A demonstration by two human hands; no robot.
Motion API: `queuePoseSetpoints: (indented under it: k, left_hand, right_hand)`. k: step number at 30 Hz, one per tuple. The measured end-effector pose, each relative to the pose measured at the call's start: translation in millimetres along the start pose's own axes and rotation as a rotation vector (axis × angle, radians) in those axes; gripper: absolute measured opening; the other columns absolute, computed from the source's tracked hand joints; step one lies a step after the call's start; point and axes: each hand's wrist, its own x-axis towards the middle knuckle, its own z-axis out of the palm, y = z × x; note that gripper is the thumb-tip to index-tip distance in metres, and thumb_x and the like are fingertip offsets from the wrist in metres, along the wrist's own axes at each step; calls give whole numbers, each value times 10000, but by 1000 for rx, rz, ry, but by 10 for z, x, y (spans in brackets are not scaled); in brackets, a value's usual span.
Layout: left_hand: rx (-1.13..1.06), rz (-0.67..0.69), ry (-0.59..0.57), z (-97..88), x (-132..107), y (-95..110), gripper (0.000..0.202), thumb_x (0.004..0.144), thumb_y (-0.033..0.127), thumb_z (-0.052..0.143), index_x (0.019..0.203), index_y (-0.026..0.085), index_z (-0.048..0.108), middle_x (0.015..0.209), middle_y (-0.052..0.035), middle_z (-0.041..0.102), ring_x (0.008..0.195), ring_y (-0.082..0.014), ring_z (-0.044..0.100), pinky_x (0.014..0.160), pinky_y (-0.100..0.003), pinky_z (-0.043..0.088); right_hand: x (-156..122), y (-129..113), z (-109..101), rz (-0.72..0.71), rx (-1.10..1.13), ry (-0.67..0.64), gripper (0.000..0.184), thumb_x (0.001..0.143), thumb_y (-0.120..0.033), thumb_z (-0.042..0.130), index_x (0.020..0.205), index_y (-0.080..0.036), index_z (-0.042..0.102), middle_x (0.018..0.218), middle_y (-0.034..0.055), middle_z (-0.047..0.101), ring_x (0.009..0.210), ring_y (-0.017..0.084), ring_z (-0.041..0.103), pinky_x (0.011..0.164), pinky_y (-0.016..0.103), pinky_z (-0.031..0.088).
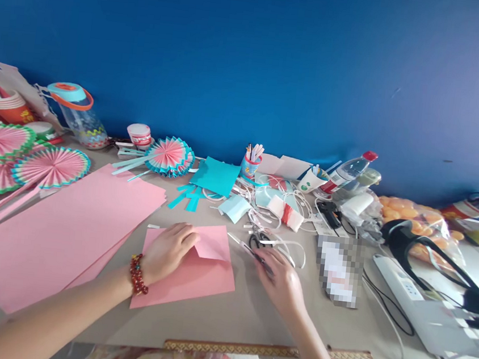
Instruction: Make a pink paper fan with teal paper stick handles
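Observation:
My left hand (171,252), with a beaded bracelet (138,275) at the wrist, rests on a folded pink paper sheet (207,282). Its fingers are curled together and pinch the raised upper flap, which casts a shadow below. To the right, my right hand (281,280) is closed around a slim craft knife (249,249), whose pale end points up and left towards the paper. Black-handled scissors (261,240) lie just beyond these fingers. A stack of large pink sheets (67,230) lies left of my left hand.
Pleated paper fans (52,166) lie at the left, near a water bottle (81,120). Teal paper (215,176), tangled white strips, wound red string (291,214) and a pen cup (251,163) stand behind. A power strip (412,289) and black straps (432,257) are at the right.

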Motion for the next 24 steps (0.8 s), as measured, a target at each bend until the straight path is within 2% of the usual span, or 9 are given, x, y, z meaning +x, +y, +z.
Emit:
queuePoseSetpoints:
  k: [6, 13, 16, 19, 21, 24]
  left_hand:
    - [-9, 64, 78, -33, 14, -5, 312, 869, -18, 396, 985, 173, 613, 1013, -78, 674, 1005, -229, 616, 883, -376, 515]
    - [-20, 5, 103, -11, 3, -32, 274, 907, 41, 434, 1041, 184, 626, 1051, -73, 691, 1034, -227, 626, 923, -390, 514]
    - [-19, -19, 134, -25, 4, -33, 287, 952, 121, 452, 1201, 185, 581, 1134, -92, 674, 1076, -232, 620, 946, -397, 512]
    - [-6, 15, 166, -101, 25, 4, 408, 969, 173, 467, 1377, 178, 468, 1311, -130, 599, 1220, -246, 556, 1037, -419, 463]
    - [-11, 146, 62, -171, 50, 62, 465, 976, 190, 455, 1439, 196, 415, 1420, -118, 532, 1329, -247, 472, 1120, -440, 385]
    - [-14, 390, -222, -225, 70, 170, 548, 990, 331, 467, 1510, 223, 330, 1551, -75, 397, 1448, -254, 315, 1211, -478, 218]
  right_hand:
    - [-38, -64, -18, -69, 29, -62, 247, 957, -186, 485, 1110, -207, 678, 1066, 88, 702, 985, 226, 666, 829, 351, 561]
    - [-161, -107, -76, -99, -18, -156, 295, 975, -173, 438, 1158, -220, 665, 1088, 91, 673, 988, 229, 645, 809, 345, 559]
    - [-226, -121, -122, -99, -43, -181, 300, 983, -181, 428, 1160, -220, 668, 1068, 92, 667, 955, 226, 645, 785, 339, 556]
    - [-283, -119, -160, -94, -70, -190, 307, 991, -186, 419, 1168, -222, 666, 1055, 95, 665, 940, 222, 643, 779, 333, 551]
    - [-312, -113, -175, -89, -82, -203, 310, 989, -175, 419, 1172, -220, 664, 1051, 94, 664, 940, 221, 640, 780, 332, 548]
    - [-336, -111, -185, -99, -94, -224, 299, 989, -171, 427, 1164, -217, 666, 1048, 92, 669, 942, 223, 635, 785, 337, 543]
